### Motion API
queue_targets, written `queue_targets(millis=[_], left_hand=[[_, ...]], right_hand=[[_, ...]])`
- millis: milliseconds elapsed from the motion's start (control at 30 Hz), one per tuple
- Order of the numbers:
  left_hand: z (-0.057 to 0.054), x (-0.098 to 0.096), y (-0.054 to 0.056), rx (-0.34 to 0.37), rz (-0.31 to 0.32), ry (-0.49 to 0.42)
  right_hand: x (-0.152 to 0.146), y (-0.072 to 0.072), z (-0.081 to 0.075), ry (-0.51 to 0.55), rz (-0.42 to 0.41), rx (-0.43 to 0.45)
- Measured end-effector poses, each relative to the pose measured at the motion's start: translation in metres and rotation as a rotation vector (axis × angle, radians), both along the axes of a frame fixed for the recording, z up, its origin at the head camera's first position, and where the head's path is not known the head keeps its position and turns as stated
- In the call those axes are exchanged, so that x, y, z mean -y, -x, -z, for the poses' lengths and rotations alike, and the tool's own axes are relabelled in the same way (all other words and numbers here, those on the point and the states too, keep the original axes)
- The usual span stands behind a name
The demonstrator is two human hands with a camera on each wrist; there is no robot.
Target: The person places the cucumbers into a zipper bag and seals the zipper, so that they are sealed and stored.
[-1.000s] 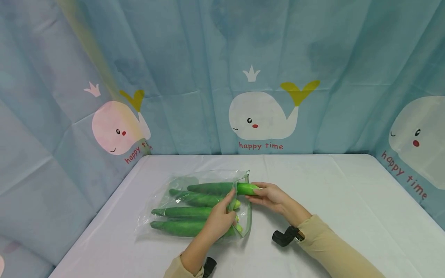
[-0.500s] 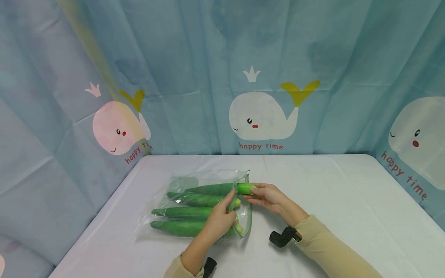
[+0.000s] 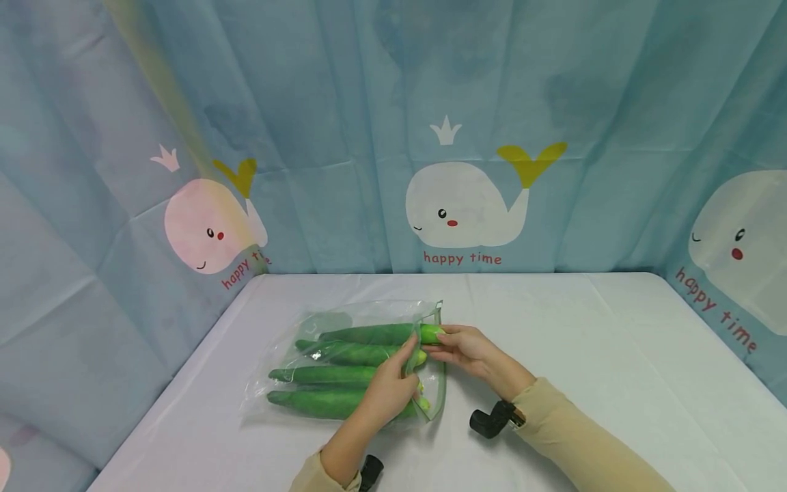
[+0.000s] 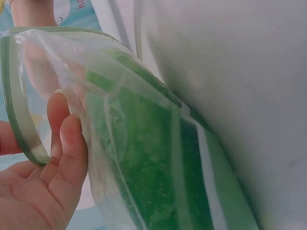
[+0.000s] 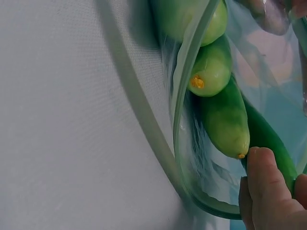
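A clear plastic zip bag [image 3: 441, 389] with a green-edged mouth lies on the white table, its opening facing right. Inside it several cucumbers [image 3: 326, 376] lie side by side with their paler ends toward the opening. My left hand [image 3: 389, 389] grips the bag at its mouth and holds the upper layer up. At the opening my right hand [image 3: 470, 348] pinches the light green end of the farthest cucumber [image 3: 369, 333], most of which is within the bag. The right wrist view shows fingertips [image 5: 261, 163] on this cucumber, beside the yellow-tipped ends of the others.
The white-covered table [image 3: 584, 355] extends to the right of the bag. Behind it and at the sides hangs a blue curtain [image 3: 332, 137] with whale prints. A black wrist camera [image 3: 492, 420] sits under the right wrist, close to the table.
My right hand has moved left, sliding the farthest cucumber deeper into the bag. A neighbouring cucumber shifted slightly. My left hand has stayed at the bag's mouth.
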State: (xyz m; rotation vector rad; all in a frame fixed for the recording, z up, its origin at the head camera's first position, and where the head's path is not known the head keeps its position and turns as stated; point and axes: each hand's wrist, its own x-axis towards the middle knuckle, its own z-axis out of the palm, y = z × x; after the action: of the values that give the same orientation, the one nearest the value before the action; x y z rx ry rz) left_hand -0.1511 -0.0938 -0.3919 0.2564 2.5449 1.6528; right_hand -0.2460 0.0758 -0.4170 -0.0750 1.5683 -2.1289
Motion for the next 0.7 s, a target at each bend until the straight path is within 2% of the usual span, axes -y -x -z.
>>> queue_targets(millis=[167,433,700], left_hand=[[0.0004,-0.0002,0.0002,-0.003,0.005,-0.009],[-0.0012,0.0006,-0.0016,-0.001,0.004,-0.009],[-0.0018,-0.0006,-0.0024,0.013,0.004,-0.006]], right_hand=[[0.0045,0.0003,-0.0003,-0.028,-0.002,-0.007],[0.0102,0.0009,0.005,-0.187,0.025,-0.034],[0.0097,-0.0014,0.0054,-0.193,0.074,0.022]])
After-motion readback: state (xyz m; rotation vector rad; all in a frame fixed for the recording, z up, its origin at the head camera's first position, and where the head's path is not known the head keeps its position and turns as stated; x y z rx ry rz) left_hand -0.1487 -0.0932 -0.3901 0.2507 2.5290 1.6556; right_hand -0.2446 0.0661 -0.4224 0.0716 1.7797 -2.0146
